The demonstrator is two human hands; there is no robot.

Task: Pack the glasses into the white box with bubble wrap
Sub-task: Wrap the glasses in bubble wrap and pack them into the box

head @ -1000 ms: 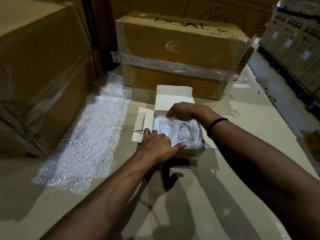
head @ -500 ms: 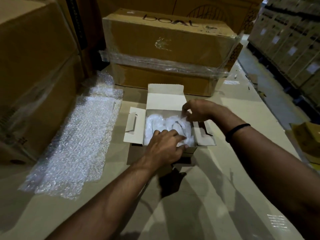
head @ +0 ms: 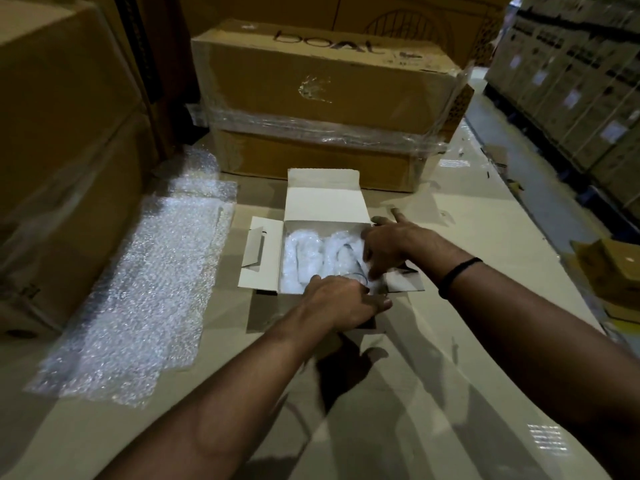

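The small white box (head: 325,202) lies open on the cardboard-covered table, its lid flap standing up at the back and a side flap folded out to the left. Inside it sits the glasses bundle (head: 304,258), wrapped in white bubble wrap, with a dark frame outline faintly visible through it. My left hand (head: 346,303) grips the box's near wall, fingers curled over the edge. My right hand (head: 388,244) is over the box's right side, fingers spread, pressing down on the wrap, and it hides the right flap.
A long sheet of bubble wrap (head: 145,289) lies flat to the left of the box. A large film-wrapped carton (head: 329,98) stands right behind it, and tall cartons (head: 62,133) wall off the left. An aisle with stacked boxes (head: 571,81) runs at the right; a small brown carton (head: 613,271) sits near the table's right edge.
My right hand has moved from the box's back to its right side and now pushes into the wrap. My left hand has slid rightwards along the near edge.
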